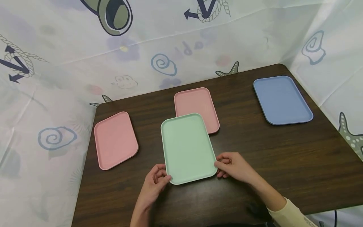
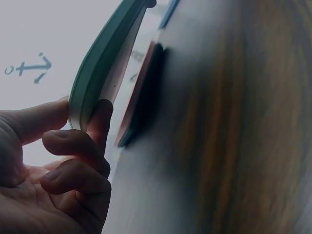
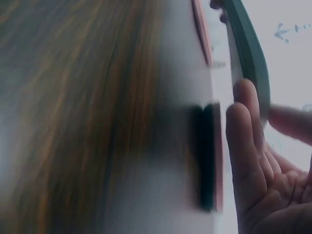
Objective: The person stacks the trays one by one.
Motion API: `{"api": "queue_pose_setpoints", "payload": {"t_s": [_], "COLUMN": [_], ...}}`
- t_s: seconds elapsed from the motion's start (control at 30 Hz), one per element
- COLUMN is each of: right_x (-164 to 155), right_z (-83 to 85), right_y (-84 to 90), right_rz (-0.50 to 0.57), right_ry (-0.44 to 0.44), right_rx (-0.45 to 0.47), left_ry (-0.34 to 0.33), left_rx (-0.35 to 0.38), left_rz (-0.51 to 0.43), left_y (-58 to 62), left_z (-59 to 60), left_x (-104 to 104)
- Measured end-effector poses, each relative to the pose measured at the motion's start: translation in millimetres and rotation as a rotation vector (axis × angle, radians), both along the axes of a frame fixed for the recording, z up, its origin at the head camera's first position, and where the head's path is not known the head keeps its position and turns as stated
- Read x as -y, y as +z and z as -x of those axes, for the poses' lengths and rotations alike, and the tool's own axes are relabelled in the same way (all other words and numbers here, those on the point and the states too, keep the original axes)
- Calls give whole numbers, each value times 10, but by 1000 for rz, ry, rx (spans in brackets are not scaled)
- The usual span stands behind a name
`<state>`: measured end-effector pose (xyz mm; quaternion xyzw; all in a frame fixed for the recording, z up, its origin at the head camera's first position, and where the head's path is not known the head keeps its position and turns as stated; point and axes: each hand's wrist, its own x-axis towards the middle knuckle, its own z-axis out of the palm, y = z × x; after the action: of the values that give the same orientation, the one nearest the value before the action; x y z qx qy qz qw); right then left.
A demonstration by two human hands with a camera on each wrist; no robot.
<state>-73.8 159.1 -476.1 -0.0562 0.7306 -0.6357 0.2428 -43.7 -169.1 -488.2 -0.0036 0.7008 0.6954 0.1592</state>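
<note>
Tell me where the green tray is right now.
In the head view the green tray sits at the table's near centre, its near corners pinched by the left hand and right hand, its far edge overlapping the middle pink tray.

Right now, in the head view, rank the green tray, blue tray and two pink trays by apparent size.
1. green tray, held nearest the camera, so partly nearness.
2. blue tray.
3. left pink tray; the middle pink tray is partly covered by the green one, so the pink two stay unranked.

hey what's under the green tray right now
The green tray, pinched at its near corners by the left hand and right hand, overlaps the near corner of a pink tray. Otherwise only the table shows around it; what lies beneath its middle is hidden.
</note>
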Motion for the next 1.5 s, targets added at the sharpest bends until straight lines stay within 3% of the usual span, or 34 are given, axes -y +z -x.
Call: {"api": "queue_pose_setpoints", "payload": {"t_s": [0.17, 0.43, 0.87, 1.5], "right_x": [-217, -374, -386, -364], "right_z": [-77, -83, -35, 114], "right_y": [-5, -89, -137, -166], "right_rz": [-32, -52, -29, -41], "right_ry": [18, 14, -35, -108], "right_rx": [31, 33, 38, 47], "left_ry": [-68, -78, -107, -78], "left_rx": [14, 86, 58, 10], "left_rz": [8, 64, 78, 78], "left_y": [-30, -90, -166, -174], "left_z": [24, 85, 185, 340], "left_x": [-152, -316, -357, -398]}}
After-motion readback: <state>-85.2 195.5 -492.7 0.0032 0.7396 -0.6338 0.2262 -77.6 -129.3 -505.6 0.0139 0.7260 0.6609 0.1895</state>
